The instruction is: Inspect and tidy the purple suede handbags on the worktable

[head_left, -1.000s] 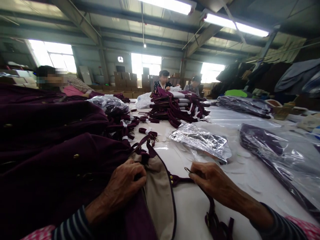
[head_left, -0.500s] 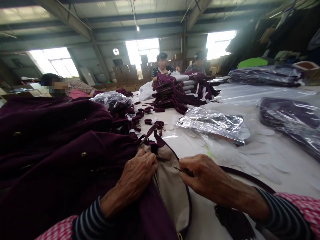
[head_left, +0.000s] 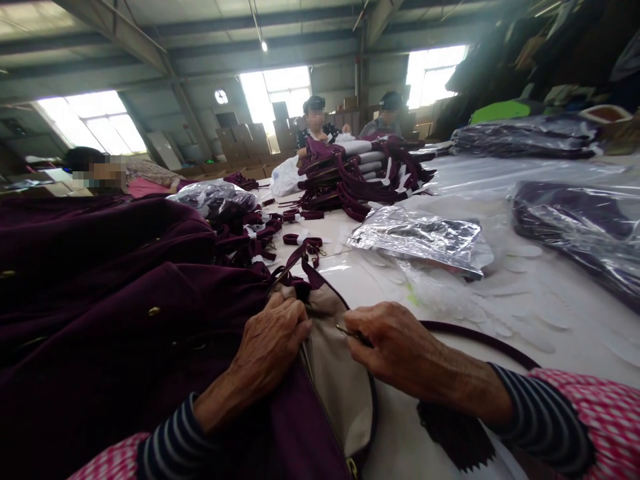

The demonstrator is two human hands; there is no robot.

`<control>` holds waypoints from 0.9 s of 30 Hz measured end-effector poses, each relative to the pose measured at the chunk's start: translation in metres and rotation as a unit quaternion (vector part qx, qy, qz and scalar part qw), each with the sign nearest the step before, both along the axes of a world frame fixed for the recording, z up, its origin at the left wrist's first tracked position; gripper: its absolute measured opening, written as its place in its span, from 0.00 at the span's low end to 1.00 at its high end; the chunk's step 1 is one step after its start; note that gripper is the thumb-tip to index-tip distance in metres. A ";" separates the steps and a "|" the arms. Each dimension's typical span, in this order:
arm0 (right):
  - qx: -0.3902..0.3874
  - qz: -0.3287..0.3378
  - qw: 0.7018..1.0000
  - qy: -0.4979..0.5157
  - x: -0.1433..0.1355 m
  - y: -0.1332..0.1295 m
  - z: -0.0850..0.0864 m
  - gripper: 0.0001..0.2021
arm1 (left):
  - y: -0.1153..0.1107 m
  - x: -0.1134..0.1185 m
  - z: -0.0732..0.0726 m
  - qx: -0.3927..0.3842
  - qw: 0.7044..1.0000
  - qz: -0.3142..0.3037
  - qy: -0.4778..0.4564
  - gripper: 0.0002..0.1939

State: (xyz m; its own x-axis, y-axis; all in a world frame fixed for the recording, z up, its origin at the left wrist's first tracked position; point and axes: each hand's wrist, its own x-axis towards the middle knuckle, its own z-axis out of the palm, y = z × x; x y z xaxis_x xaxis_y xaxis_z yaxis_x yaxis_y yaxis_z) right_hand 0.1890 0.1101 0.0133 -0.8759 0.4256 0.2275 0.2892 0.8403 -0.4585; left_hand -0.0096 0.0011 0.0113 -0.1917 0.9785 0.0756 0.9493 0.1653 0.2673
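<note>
Head cam view: the open purple bag [head_left: 295, 427] sits right in front of the person, its beige lining [head_left: 330, 317] showing between the two hands, which are well apart. Left hand [head_left: 273, 340] is curled down on the bag's opening edge, pinching it and covering part of it. Right hand [head_left: 390, 343] is closed on a little metal hook [head_left: 345, 329], with the tip poking out over the lining. A purple strap [head_left: 480, 340] curves out behind that hand, and the forearm partly hides a dark zigzag-edged piece [head_left: 457, 437].

Big purple heap [head_left: 110, 320] crowds the left side, right up against the bag. Past the bag there's a small strap bundle [head_left: 303, 240], then a tall stack of purple bags [head_left: 365, 173]. Crinkly silvery plastic [head_left: 420, 237] and a plastic-wrapped bag [head_left: 575, 217] lie off to the right on the pale table [head_left: 400, 407].
</note>
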 end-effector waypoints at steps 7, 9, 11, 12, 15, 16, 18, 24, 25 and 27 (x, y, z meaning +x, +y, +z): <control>0.007 -0.003 1.000 0.006 -0.002 -0.002 0.002 0.11 | 0.002 0.002 0.004 -0.013 1.000 0.021 -0.008 0.10; 0.008 -0.004 1.000 0.008 -0.003 -0.001 0.002 0.11 | 0.002 0.002 0.004 -0.012 1.000 0.022 -0.012 0.10; 0.005 -0.004 1.000 0.005 -0.003 -0.001 0.002 0.11 | 0.002 0.001 0.003 -0.009 1.000 0.025 -0.013 0.09; 0.003 -0.004 1.000 0.002 -0.003 -0.001 0.001 0.11 | 0.002 0.001 0.002 -0.007 1.000 0.026 -0.014 0.09; -0.001 -0.004 1.000 -0.003 -0.003 -0.003 0.000 0.11 | 0.003 0.000 0.002 -0.004 0.999 0.029 -0.018 0.09; 0.002 -0.003 1.000 -0.002 -0.003 -0.004 0.000 0.11 | 0.003 0.000 0.002 -0.005 0.999 0.030 -0.020 0.10; 0.012 0.010 1.000 -0.006 -0.003 -0.006 -0.001 0.11 | 0.003 0.001 0.002 -0.006 0.999 0.034 -0.023 0.10; 0.066 0.076 0.993 -0.054 -0.008 -0.012 -0.008 0.03 | 0.002 -0.006 0.001 -0.007 0.999 0.016 -0.032 0.09; 0.070 0.075 0.993 -0.066 -0.010 -0.013 -0.010 0.04 | 0.001 -0.009 0.001 -0.009 0.999 -0.005 -0.033 0.09; 0.074 0.070 0.991 -0.083 -0.014 -0.014 -0.014 0.05 | 0.001 -0.012 0.001 -0.016 0.998 -0.060 -0.028 0.10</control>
